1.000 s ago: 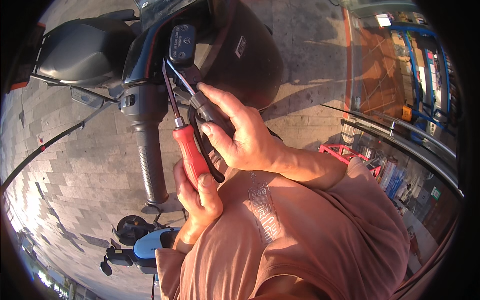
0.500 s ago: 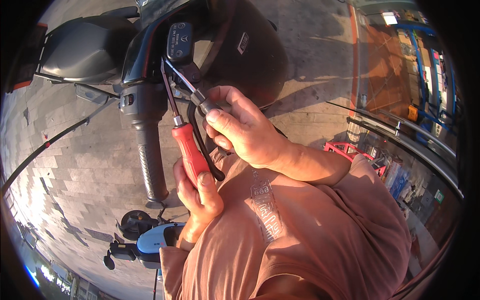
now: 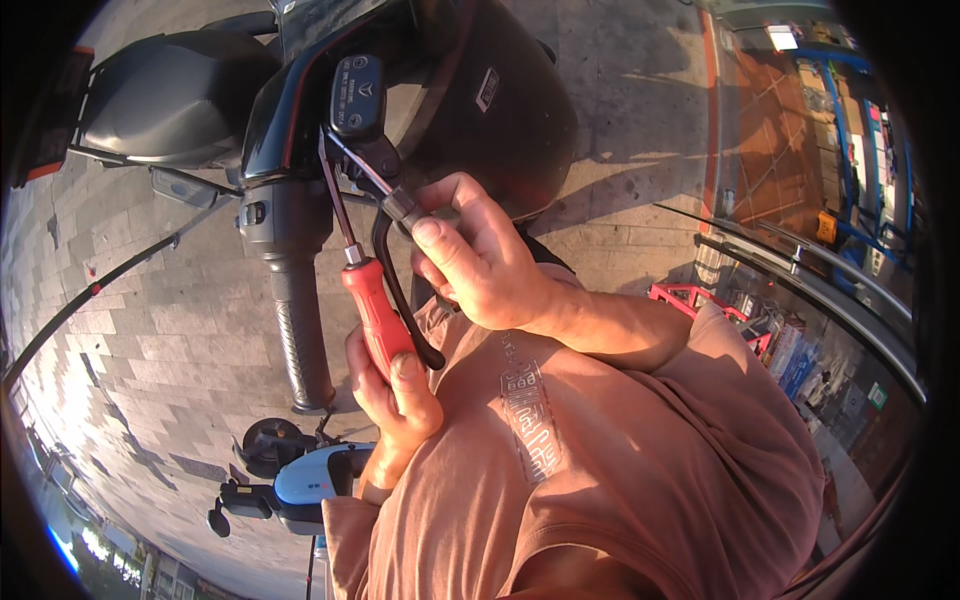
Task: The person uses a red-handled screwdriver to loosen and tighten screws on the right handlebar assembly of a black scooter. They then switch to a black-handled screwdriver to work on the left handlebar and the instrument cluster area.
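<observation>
My left hand [image 3: 395, 395] is closed round the red handle of a screwdriver [image 3: 378, 315]. Its long shaft runs up to the handlebar housing, beside the black brake fluid reservoir [image 3: 357, 95]. In my right hand [image 3: 480, 250] is a second screwdriver [image 3: 402, 205] with a dark handle, pinched between thumb and fingers. Both shafts converge at the gap under the reservoir, where the tips are hard to make out. A black brake lever [image 3: 400, 300] passes between the two tools. Left of them is the black handlebar grip [image 3: 298, 335] of a scooter.
The scooter's black seat [image 3: 175, 95] is at the upper left, its dark front body [image 3: 490, 110] at the upper middle. A blue scooter [image 3: 315, 480] stands on the paving below. To the right are a metal rail [image 3: 830, 290], a pink crate [image 3: 690, 297] and stocked shelves [image 3: 850, 130].
Both hands and tools stay nearly in place. The red screwdriver and my left hand have shifted very slightly left.
</observation>
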The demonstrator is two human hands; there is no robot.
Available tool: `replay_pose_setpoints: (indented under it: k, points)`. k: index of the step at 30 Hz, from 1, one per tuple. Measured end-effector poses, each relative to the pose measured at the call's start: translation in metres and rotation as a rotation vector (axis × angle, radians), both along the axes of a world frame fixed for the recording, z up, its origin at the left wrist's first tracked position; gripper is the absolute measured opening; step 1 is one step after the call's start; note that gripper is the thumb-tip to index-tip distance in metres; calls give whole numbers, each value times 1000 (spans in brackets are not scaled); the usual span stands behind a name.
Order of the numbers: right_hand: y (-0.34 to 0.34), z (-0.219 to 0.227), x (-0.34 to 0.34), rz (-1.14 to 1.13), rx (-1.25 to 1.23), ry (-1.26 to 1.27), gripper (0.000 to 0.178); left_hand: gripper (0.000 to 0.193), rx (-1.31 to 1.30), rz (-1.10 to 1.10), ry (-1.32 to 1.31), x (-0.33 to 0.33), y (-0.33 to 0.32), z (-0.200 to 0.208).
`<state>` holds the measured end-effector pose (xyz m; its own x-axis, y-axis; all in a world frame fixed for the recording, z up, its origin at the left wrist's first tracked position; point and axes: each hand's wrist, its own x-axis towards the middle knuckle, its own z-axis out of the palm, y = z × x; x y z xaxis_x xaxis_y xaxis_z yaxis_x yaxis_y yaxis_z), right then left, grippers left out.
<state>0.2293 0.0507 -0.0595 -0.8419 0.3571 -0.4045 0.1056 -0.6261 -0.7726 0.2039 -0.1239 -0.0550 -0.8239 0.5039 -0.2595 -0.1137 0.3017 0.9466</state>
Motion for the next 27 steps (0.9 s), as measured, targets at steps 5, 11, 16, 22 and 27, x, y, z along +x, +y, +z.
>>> replay_pose_setpoints:
  k: [5, 11, 16, 22, 27]
  points:
    - [-2, -8, 1, -10, 58, 85, 20, 67, -7, -12, -10, -1, 0, 0]
    - [-3, -11, 3, -7, 78, 115, 20, 64, 10, -8, 14, -2, 1, -1]
    - [-5, -13, 1, -16, 74, 110, 20, 61, 40, 16, 20, -2, 3, -2]
    - [-5, -15, 2, -17, 113, 123, 19, 59, 39, 3, 19, -3, 1, -3]
    - [-5, -17, 2, -26, 113, 113, 17, 58, 56, -16, 18, -4, 1, -3]
